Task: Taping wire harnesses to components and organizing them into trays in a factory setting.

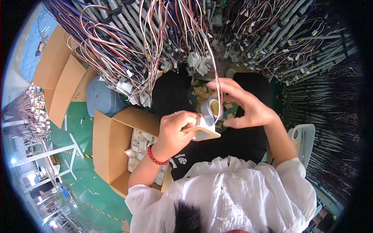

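In front of my lap, my left hand (176,130) is closed on a white plastic housing (204,132) with a flat, squared plate and a round ring-shaped collar. Thin white and reddish wires (214,64) come down from the hanging bundle above and run along the collar. My right hand (250,106) is just right of the collar, thumb and fingers spread apart and curved. Its fingertips are close beside the wires; whether they touch cannot be made out.
Dense bundles of grey cables with loose wires and white connectors (200,62) hang ahead and to the right. At my left stands an open cardboard box (107,151) of white parts, near a blue-grey stool (101,97). A pale plastic bin (309,141) is at right. Scraps (200,92) litter the floor.
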### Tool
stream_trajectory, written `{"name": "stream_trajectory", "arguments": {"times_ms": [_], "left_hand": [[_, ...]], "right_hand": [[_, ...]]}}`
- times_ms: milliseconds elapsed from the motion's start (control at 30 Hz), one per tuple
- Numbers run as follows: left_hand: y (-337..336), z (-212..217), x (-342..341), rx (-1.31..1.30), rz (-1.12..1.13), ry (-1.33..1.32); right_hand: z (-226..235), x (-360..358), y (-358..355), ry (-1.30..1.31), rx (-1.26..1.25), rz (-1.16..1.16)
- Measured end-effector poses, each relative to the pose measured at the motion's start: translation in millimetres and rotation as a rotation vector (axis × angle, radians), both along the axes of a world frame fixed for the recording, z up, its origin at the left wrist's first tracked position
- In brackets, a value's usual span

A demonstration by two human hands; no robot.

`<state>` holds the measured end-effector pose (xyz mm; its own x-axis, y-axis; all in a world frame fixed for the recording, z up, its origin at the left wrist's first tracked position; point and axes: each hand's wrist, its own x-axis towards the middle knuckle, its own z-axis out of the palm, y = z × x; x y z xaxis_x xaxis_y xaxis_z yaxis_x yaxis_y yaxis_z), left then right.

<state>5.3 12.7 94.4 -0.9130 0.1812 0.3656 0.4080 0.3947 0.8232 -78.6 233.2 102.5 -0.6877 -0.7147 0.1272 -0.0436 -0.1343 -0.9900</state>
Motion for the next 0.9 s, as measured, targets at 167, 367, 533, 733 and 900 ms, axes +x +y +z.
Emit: {"name": "stream_trajectory", "arguments": {"times_ms": [167,367,533,733,900], "left_hand": [[-2,-3,2,0.107,-0.023,-0.229],[-11,-15,9,0.572,-0.059,-0.576],[-8,-12,10,0.392,0.012,-0.551],[-3,8,-2,-0.452,0.046,0.439],[2,19,3,-0.877,0.056,0.653]], "right_hand": [[15,-24,-7,0.413,0.173,0.274],[17,-17,1,0.403,0.167,0.326],[24,-9,8,-0.011,0.158,0.494],[-2,-3,10,-0.551,-0.012,0.416],[-11,15,0,-0.884,-0.048,0.192]]}}
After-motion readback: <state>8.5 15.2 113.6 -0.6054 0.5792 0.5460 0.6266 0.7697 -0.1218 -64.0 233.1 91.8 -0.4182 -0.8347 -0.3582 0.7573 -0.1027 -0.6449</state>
